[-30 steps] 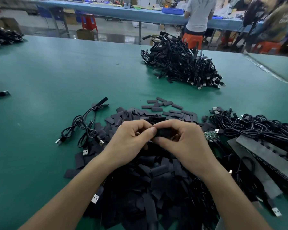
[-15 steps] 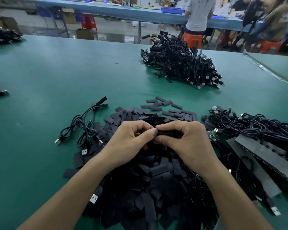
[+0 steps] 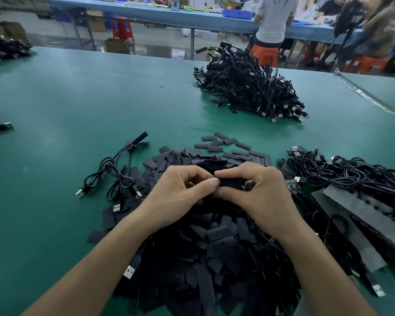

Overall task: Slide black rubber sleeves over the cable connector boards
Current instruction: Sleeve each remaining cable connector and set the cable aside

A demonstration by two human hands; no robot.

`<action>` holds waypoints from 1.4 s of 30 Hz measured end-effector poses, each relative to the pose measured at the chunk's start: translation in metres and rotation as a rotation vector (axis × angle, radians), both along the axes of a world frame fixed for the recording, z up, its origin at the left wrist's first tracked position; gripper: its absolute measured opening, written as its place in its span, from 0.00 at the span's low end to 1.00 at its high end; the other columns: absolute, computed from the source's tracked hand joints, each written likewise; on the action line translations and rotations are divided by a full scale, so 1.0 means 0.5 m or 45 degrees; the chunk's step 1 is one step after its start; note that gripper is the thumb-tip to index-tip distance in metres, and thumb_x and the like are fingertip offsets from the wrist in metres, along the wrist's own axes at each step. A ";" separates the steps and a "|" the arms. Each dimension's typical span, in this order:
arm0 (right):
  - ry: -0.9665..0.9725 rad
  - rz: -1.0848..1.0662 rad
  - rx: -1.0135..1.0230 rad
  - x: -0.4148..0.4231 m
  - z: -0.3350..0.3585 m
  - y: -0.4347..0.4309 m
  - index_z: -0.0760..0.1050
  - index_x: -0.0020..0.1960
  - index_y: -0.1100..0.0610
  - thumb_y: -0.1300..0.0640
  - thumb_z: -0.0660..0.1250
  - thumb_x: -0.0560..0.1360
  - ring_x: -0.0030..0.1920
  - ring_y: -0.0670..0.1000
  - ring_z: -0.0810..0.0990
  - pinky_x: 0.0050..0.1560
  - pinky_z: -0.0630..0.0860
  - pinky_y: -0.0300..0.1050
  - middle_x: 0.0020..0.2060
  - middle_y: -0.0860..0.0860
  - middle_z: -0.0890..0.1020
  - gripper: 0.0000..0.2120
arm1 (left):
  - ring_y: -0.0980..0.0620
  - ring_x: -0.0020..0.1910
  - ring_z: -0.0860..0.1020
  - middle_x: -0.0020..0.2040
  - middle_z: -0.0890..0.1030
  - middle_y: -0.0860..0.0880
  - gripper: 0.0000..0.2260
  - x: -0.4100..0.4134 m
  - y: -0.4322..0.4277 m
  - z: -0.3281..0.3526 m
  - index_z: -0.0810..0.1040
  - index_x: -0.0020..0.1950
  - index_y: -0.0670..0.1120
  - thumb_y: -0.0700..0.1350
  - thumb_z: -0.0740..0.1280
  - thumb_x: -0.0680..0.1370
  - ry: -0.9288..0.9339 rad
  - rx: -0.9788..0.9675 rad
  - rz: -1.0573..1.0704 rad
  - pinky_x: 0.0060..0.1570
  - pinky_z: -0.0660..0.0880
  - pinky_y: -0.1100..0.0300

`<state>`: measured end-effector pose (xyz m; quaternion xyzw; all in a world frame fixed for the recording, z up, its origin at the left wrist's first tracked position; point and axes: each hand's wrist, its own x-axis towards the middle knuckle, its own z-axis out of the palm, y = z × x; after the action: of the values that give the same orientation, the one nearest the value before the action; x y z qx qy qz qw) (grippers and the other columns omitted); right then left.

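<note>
Seemingly light and floppy, the black sleeve sat pinched between left hand and right hand — best gripped by its edges.

No writing here is clear enough to read.

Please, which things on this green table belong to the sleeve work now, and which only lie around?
In the job: left hand and right hand, both pinching one black sleeve; loose sleeve pile; cable tangle on the right; green board.

Lying about: grey foam strips; cardboard box; red stool; blue bin.
</note>
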<state>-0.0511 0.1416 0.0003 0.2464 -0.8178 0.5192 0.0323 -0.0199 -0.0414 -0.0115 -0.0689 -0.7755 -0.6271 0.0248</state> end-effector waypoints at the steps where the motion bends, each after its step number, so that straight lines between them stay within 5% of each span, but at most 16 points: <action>1: 0.018 -0.003 0.016 0.001 0.000 -0.002 0.85 0.51 0.49 0.57 0.81 0.65 0.45 0.43 0.83 0.46 0.78 0.36 0.42 0.43 0.84 0.15 | 0.62 0.29 0.76 0.30 0.81 0.56 0.10 0.000 -0.001 0.000 0.84 0.39 0.56 0.44 0.70 0.79 -0.006 -0.003 0.006 0.28 0.69 0.73; 7: 0.092 -0.050 0.023 0.003 0.005 -0.001 0.86 0.49 0.51 0.57 0.81 0.64 0.44 0.40 0.82 0.43 0.74 0.29 0.41 0.43 0.84 0.14 | 0.62 0.29 0.76 0.32 0.82 0.54 0.12 -0.001 -0.001 0.001 0.84 0.37 0.55 0.43 0.70 0.79 -0.035 -0.001 0.032 0.28 0.69 0.73; 16: 0.088 -0.047 0.028 0.002 0.008 -0.004 0.86 0.47 0.53 0.57 0.81 0.64 0.43 0.43 0.83 0.46 0.78 0.37 0.40 0.45 0.85 0.13 | 0.61 0.29 0.76 0.33 0.82 0.53 0.11 -0.004 -0.003 -0.004 0.84 0.38 0.52 0.42 0.70 0.79 -0.055 0.003 0.030 0.28 0.69 0.73; 24: 0.046 -0.100 -0.022 -0.011 0.000 0.010 0.86 0.44 0.50 0.58 0.81 0.64 0.38 0.40 0.82 0.39 0.72 0.30 0.36 0.42 0.84 0.10 | 0.61 0.29 0.77 0.38 0.85 0.51 0.08 -0.005 -0.007 -0.008 0.83 0.45 0.50 0.39 0.68 0.80 -0.064 0.030 0.026 0.28 0.70 0.72; 28: -0.075 -0.152 -0.171 -0.019 -0.004 0.025 0.85 0.41 0.49 0.60 0.80 0.64 0.32 0.38 0.80 0.33 0.73 0.28 0.34 0.42 0.85 0.09 | 0.56 0.30 0.79 0.43 0.87 0.51 0.10 -0.006 -0.015 -0.009 0.76 0.56 0.52 0.38 0.67 0.80 -0.085 0.022 0.017 0.28 0.71 0.67; 42: -0.176 -0.079 -0.148 -0.026 -0.009 0.035 0.86 0.45 0.51 0.47 0.79 0.59 0.38 0.51 0.85 0.42 0.81 0.40 0.38 0.48 0.86 0.16 | 0.60 0.31 0.77 0.44 0.87 0.52 0.10 -0.010 -0.021 -0.016 0.83 0.49 0.56 0.40 0.68 0.80 -0.050 0.011 0.009 0.28 0.70 0.69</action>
<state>-0.0642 0.1590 -0.0040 0.1823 -0.7938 0.5803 0.0059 -0.0248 -0.0520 -0.0194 -0.0537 -0.7734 -0.6315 0.0122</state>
